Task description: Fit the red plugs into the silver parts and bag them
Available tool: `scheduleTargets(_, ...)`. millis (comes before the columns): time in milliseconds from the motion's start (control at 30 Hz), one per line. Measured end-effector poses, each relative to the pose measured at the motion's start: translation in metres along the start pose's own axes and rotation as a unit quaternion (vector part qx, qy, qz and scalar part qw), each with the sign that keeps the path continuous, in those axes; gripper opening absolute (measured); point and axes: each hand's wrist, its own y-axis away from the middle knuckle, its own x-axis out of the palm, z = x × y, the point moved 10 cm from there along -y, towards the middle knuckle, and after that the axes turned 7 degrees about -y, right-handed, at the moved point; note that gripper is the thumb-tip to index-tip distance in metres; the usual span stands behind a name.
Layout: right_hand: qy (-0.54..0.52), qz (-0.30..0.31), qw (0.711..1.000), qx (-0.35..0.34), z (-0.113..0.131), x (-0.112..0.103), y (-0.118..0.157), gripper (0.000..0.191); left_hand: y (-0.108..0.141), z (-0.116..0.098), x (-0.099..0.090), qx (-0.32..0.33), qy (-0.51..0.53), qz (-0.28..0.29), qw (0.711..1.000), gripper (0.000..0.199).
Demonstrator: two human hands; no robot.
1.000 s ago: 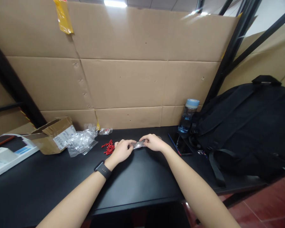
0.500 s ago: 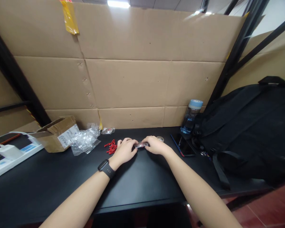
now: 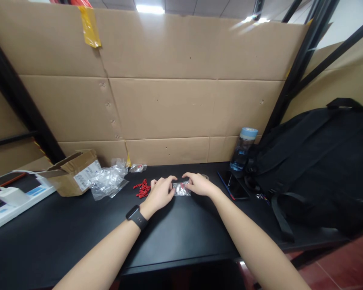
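Observation:
A small clear plastic packet (image 3: 182, 189) with something red and silvery inside lies on the black table between my hands. At its left end is my left hand (image 3: 161, 192), index finger raised and apart from the thumb, which is beside the packet's edge. My right hand (image 3: 199, 185) is at the right end, its index finger stretched out over the packet and its thumb lower at the edge. Red cords (image 3: 142, 189) lie just left of my left hand. Behind my right hand a round item (image 3: 205, 177) is partly hidden.
On the left are a power strip (image 3: 33, 198), an open cardboard box (image 3: 71, 175) and crumpled plastic bags (image 3: 107, 180). Another small packet (image 3: 137, 168) lies at the back. To the right are a phone (image 3: 236, 186), a water bottle (image 3: 243, 149) and a black backpack (image 3: 320, 161).
The packet was pinched between both hands and looked narrow; now it lies flat with more of its face showing. The index fingers of both hands have lifted off it.

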Motion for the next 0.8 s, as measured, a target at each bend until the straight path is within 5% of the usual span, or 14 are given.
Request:
scheduleTargets(200,0.013,-0.007,0.999,-0.049,0.006,-0.011,0.001,0.044,0.009,-0.037,-0.007,0.158,0.023,0.021,0.987,0.027)
scheduleTargets(300,-0.006,-0.017,0.997,-0.071,0.009,-0.017,0.001,0.033,0.014,-0.045,-0.001,0.194,-0.004,0.041,0.980,0.035)
scheduleTargets(667,-0.011,-0.057,0.996,-0.065,0.001,-0.030,-0.001,0.017,0.005,-0.031,0.011,0.131,-0.130,0.021,0.983,0.053)
scheduleTargets(800,-0.017,-0.074,0.996,-0.054,-0.005,-0.039,0.000,0.017,-0.001,-0.032,0.023,0.139,-0.132,0.058,0.980,0.048)
